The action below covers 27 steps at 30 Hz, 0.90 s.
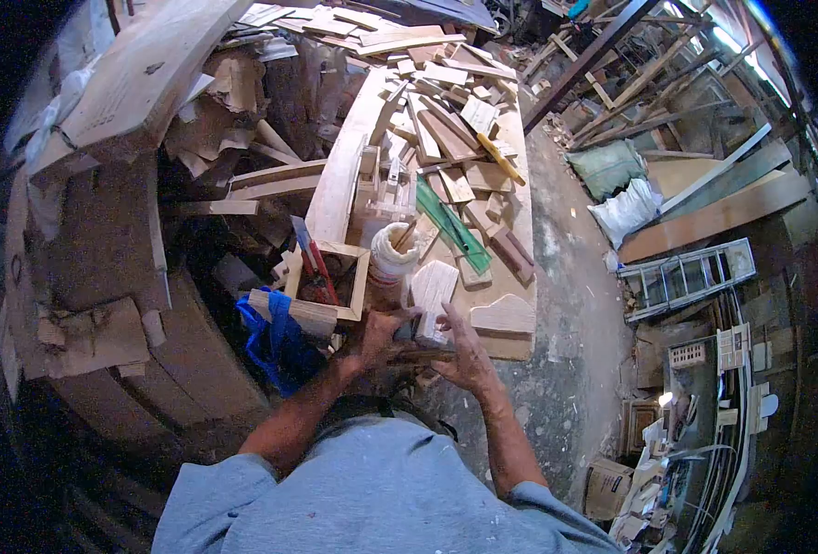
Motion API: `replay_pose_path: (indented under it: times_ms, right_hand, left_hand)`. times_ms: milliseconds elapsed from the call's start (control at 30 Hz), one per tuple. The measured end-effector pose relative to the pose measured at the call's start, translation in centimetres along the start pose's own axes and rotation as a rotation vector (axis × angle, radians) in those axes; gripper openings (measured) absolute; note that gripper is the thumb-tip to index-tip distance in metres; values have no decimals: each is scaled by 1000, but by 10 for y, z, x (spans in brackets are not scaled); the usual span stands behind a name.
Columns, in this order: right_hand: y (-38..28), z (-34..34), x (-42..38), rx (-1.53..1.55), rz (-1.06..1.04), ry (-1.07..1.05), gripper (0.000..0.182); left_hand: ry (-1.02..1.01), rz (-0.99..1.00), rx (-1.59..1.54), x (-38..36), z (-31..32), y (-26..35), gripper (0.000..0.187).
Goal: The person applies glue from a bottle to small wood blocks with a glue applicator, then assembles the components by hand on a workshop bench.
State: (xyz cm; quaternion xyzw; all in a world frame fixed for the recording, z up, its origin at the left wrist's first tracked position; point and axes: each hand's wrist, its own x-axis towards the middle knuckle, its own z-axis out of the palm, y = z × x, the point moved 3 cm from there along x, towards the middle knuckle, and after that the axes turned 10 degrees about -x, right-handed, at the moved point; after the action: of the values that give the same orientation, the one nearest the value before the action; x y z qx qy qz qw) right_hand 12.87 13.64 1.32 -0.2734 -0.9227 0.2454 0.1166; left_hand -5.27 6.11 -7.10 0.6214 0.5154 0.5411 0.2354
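At the near edge of the workbench [510, 344], a pale shaped wood piece [435, 286] lies between my hands. My left hand [377, 340] is at its left side, fingers curled around something I cannot make out. My right hand [465, 354] is at its right side, thumb and fingers apart, fingertips near the wood. A white jar [392, 258] with a brush in it stands just beyond my left hand. Right of my right hand lies another shaped wood board [504, 316]. A wooden box [360, 286] holding a red-handled tool [315, 268] is to the left.
Wood offcuts [441, 129], a green strip [452, 226] and a yellow tool [500, 159] cover the bench. A blue bag [284, 342] hangs at the left near cardboard boxes [95, 231]. A ladder [689, 277] and white sack [627, 211] lie on the right.
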Motion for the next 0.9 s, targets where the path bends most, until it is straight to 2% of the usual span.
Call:
replay_pose_path:
  times_ms: [67,200,300,500,600,700,800,900]
  right_hand:
    - [-3,1,4,13,-39,82,109]
    - [-5,3,16,75,-76,100,107]
    - [4,10,19,171,-35,37,105]
    - [3,7,21,145,-28,20,106]
    - [-7,2,21,124,6,23,107]
    - [-3,5,20,118,28,6,108]
    - [3,8,21,119,31,-17,107]
    - [-2,4,19,101,8,7,104]
  left_hand:
    - [31,-17,-10,-2,-1,1,77]
    - [32,-99,47,-2,5,-7,86]
    - [112,13,127,-1,6,-4,85]
    - [97,-26,-11,2,2,-1,80]
    - [155,-8,-94,-6,20,-26,78]
    - [27,-211,-32,-6,28,-40,79]
    - [119,-97,-50,-3,25,-35,80]
    - [47,-39,1,-3,6,-12,80]
